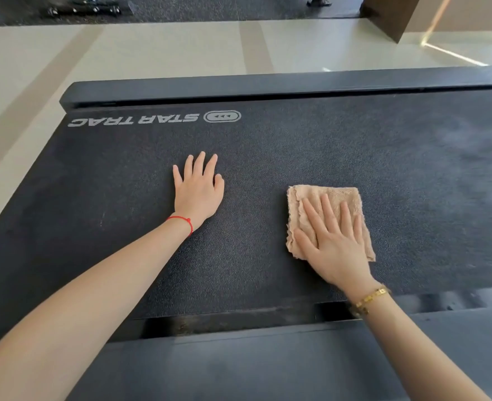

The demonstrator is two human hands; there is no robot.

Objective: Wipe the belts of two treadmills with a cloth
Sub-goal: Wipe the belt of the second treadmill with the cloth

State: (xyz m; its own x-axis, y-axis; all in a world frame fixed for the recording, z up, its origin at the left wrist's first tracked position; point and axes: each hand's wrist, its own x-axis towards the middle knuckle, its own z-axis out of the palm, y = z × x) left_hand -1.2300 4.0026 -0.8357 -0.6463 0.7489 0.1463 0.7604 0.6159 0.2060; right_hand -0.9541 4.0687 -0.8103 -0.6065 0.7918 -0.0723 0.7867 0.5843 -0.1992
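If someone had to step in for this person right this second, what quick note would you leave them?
Left hand: flat on the treadmill belt, fingers spread, holding nothing.
Right hand: flat on the folded tan cloth, pressing it onto the belt right of centre.
Done: cannot be judged from this view; a paler hazy patch shows toward the right end.
Left: probably the stretch by the STAR TRAC logo, the rest of this belt, then the second treadmill, which is not in view.

The dark textured rubber treadmill belt (296,146) carries a folded beige terry cloth (328,198), a flat left hand (198,195) beside it.
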